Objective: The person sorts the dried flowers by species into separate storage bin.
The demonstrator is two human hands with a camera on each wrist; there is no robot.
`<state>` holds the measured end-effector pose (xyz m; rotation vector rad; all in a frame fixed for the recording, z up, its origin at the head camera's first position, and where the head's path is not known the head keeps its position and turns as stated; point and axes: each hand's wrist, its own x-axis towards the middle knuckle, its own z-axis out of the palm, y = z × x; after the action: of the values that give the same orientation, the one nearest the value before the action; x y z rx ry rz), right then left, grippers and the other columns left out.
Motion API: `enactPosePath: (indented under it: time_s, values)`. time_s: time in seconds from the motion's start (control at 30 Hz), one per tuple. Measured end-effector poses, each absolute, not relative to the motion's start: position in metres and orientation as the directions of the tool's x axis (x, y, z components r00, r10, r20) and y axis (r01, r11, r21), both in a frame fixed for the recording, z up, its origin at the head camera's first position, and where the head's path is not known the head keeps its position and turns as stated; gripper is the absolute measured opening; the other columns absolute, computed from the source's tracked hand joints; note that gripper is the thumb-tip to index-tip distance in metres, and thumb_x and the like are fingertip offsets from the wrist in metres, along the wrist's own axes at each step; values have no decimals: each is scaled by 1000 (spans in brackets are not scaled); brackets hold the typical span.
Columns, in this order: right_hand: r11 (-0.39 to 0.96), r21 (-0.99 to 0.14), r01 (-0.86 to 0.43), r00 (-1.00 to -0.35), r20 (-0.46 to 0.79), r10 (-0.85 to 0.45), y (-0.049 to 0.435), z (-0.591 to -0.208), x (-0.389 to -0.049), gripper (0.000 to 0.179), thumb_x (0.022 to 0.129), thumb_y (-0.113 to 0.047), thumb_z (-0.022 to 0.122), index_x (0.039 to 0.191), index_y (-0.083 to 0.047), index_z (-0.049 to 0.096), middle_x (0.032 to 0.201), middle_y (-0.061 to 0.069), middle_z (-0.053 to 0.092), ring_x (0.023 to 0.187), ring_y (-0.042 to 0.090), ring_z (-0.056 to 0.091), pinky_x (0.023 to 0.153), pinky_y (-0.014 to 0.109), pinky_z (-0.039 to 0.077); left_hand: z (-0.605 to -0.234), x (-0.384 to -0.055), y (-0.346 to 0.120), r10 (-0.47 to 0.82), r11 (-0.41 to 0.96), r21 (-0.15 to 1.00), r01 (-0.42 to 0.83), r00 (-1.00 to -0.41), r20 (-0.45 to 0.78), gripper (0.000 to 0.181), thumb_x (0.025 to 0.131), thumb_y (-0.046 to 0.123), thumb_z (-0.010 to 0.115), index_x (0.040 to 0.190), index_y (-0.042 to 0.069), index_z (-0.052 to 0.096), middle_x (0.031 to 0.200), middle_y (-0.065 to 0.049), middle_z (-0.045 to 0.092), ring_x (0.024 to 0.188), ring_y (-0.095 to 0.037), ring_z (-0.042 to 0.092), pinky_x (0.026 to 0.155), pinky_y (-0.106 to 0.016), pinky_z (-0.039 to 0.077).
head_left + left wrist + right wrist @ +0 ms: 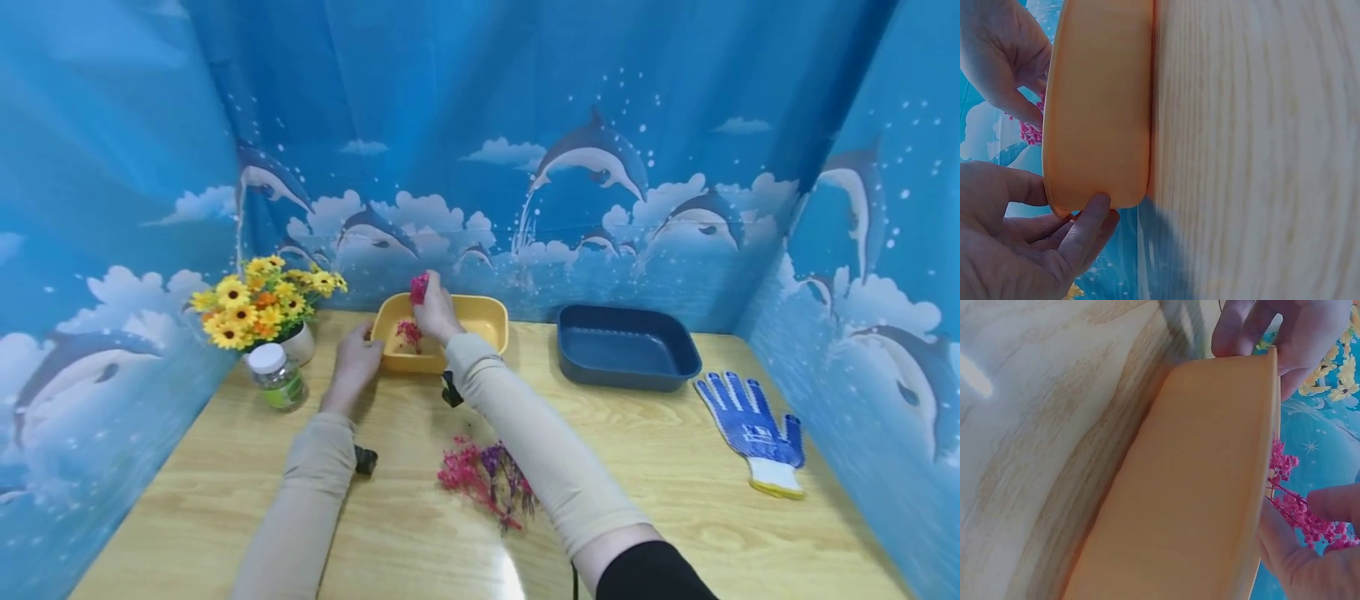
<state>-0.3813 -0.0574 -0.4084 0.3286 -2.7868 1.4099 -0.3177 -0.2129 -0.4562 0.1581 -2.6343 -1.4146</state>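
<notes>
- A pink sprig (pixel 418 288) was pinched between the thumb and fingers of the right hand (pixel 437 310), over the left part of the yellow tray (pixel 412 364).
- More pink blossom (pixel 409 333) showed low inside that tray, just nearer than the held head; whether the two were joined could not be told.
- The tray's long axis ran left to right across the far side of the desk (pixel 405 517). The right hand reached in over its near rim.
- The left hand (pixel 357 360) gripped the tray's left end, fingers against the outer wall, and was the farther of the two hands from the held sprig.
- On the desk, nearer than the tray and a little right of it, lay a pink bunch (pixel 465 471), its long axis slanting from blossoms at far left to stem at near right, with purple sprigs (pixel 498 467) touching it on the right.
- The right forearm crossed just beside this pile, partly covering it; both hands were well apart from it, on its far side.
</notes>
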Motion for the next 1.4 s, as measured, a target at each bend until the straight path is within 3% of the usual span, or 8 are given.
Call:
enactPosePath:
  time_s: [0.17, 0.3, 0.4, 0.47, 0.53, 0.67, 0.83, 1.4]
  values:
    - [563, -811, -159, -977, 49, -206, -61, -413, -382, 74, 105, -5, 57, 167, -11, 17, 132, 25, 64, 100, 29, 68, 82, 34, 59, -457, -316, -211, -171, 545, 838, -24, -982, 84, 54, 99, 8, 49, 151, -8, 49, 145, -35, 58, 134, -48, 57, 117, -56, 49]
    - [536, -838, -103, -968, -40, -248, -63, -417, -384, 75, 109, -9, 54, 169, -15, 11, 108, 25, 67, 55, 18, 48, 52, 29, 44, -458, -316, -212, -180, 551, 834, -16, -978, 100, 53, 99, 6, 50, 150, -9, 49, 145, -35, 58, 132, -48, 59, 115, -55, 51]
    - [545, -834, -88, -959, -76, -271, -62, -416, -386, 73, 110, -12, 53, 170, -16, 10, 111, 28, 67, 47, 15, 43, 47, 28, 42, -459, -317, -213, -178, 556, 831, -22, -980, 93, 53, 100, 6, 50, 151, -9, 48, 146, -34, 58, 132, -47, 59, 115, -55, 50]
    - [568, -817, -100, -957, -77, -279, -54, -412, -384, 72, 110, -14, 53, 170, -16, 11, 130, 28, 65, 59, 17, 54, 54, 28, 49, -460, -317, -210, -170, 554, 832, -29, -982, 79, 53, 101, 7, 49, 152, -8, 47, 146, -34, 57, 132, -47, 60, 115, -54, 51]
    - [583, -801, -136, -955, -50, -291, -45, -403, -380, 72, 110, -17, 54, 169, -14, 13, 154, 25, 53, 93, 23, 68, 77, 33, 60, -460, -317, -209, -166, 555, 831, -29, -983, 76, 54, 101, 8, 49, 153, -8, 46, 146, -34, 58, 132, -47, 59, 115, -55, 51]
    - [589, -780, -211, -943, 4, -332, -21, -373, -370, 74, 110, -24, 55, 169, -15, 12, 176, 13, 23, 161, 31, 29, 127, 48, 39, -456, -318, -210, -164, 547, 837, -31, -984, 71, 55, 101, 9, 47, 154, -6, 46, 146, -33, 58, 132, -47, 59, 115, -55, 50]
    - [590, -755, -288, -914, 33, -404, 13, -347, -351, 79, 109, -29, 56, 170, -19, 7, 179, 9, 14, 166, 31, 14, 133, 55, 27, -454, -317, -213, -160, 550, 834, -54, -986, 41, 57, 102, 12, 45, 156, -6, 42, 150, -32, 55, 136, -46, 56, 118, -54, 48]
    - [732, -602, -317, -893, -70, -444, 120, -349, -254, 88, 105, -40, 63, 170, -28, 5, 177, 13, 19, 161, 33, 30, 126, 59, 38, -452, -315, -212, -158, 554, 830, -62, -987, 32, 59, 101, 12, 45, 157, -6, 41, 148, -33, 55, 139, -46, 52, 122, -56, 43]
